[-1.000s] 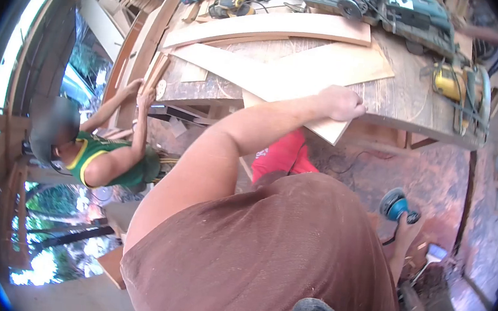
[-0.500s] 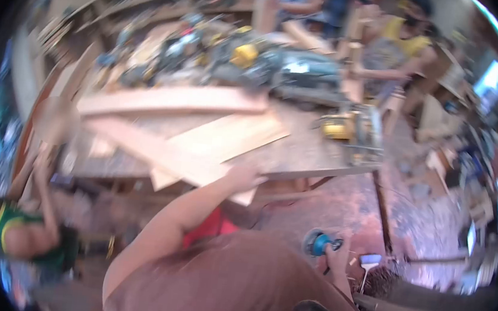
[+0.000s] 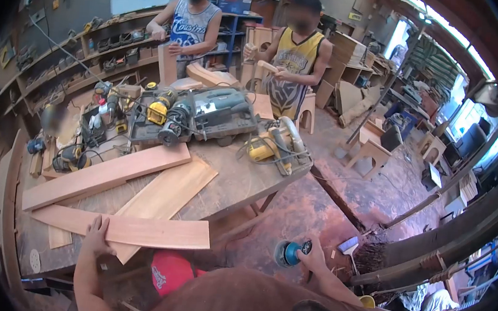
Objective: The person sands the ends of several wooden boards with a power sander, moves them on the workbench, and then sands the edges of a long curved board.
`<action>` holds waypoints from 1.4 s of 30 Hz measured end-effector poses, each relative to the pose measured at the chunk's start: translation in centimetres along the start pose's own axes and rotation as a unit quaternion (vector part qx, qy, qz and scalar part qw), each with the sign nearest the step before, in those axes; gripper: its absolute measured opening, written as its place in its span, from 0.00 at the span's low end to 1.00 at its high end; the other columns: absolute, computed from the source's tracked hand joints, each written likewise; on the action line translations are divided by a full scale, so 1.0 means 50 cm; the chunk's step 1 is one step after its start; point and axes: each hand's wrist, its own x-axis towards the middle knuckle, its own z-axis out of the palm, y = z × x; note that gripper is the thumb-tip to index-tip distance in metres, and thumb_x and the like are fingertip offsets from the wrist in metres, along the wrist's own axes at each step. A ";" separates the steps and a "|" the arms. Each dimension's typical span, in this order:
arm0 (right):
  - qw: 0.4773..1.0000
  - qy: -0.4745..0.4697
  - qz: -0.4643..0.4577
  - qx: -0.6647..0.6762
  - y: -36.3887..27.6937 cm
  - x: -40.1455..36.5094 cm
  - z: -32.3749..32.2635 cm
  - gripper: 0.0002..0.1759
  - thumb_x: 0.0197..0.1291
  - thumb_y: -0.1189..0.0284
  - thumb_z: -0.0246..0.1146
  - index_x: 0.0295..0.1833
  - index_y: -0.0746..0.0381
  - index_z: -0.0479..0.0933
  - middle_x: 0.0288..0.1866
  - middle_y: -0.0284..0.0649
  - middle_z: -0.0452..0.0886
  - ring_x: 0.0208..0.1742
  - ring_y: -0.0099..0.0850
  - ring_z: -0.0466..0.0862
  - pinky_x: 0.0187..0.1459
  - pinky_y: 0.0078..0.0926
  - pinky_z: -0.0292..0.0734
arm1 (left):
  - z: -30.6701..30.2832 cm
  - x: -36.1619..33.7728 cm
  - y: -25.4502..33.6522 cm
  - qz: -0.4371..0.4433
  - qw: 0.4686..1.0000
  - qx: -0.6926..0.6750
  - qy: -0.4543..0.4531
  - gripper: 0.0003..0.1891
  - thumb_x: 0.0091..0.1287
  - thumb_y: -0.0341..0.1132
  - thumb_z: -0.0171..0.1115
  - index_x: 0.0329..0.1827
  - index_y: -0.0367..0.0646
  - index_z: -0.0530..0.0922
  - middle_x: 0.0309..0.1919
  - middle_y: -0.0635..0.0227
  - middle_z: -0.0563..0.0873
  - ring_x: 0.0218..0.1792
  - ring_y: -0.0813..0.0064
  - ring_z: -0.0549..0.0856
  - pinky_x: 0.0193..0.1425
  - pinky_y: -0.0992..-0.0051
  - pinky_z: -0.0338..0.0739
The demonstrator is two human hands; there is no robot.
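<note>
My left hand (image 3: 97, 238) rests on the near edge of a curved wooden board (image 3: 157, 232) at the front of the workbench, fingers spread over its surface. Beneath that board lies a paler plank (image 3: 180, 188), set diagonally. A thick reddish beam (image 3: 109, 175) lies behind them. My right hand (image 3: 313, 259) is wrapped round a teal power sander (image 3: 291, 254), held out over the floor to the right of the bench, apart from the wood.
Power tools crowd the bench (image 3: 258, 186), including a yellow circular saw (image 3: 268, 147) near its right corner. Two people stand behind it, one in blue (image 3: 195, 27), one in yellow (image 3: 297, 58), both holding wood. A brush (image 3: 349, 247) and timber beams are at the right.
The view has turned and sharpened. My left hand now lies further left along the curved board. My right hand still holds the sander.
</note>
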 end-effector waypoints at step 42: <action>0.996 -0.083 -0.001 -0.029 0.034 -0.014 -0.020 0.37 0.56 0.74 0.66 0.72 0.69 0.65 0.67 0.56 0.71 0.67 0.48 0.70 0.70 0.42 0.61 | 0.060 0.088 0.079 0.223 0.972 0.021 0.064 0.67 0.34 0.59 0.82 0.80 0.43 0.59 0.66 0.45 0.73 0.68 0.46 0.72 0.75 0.53 0.61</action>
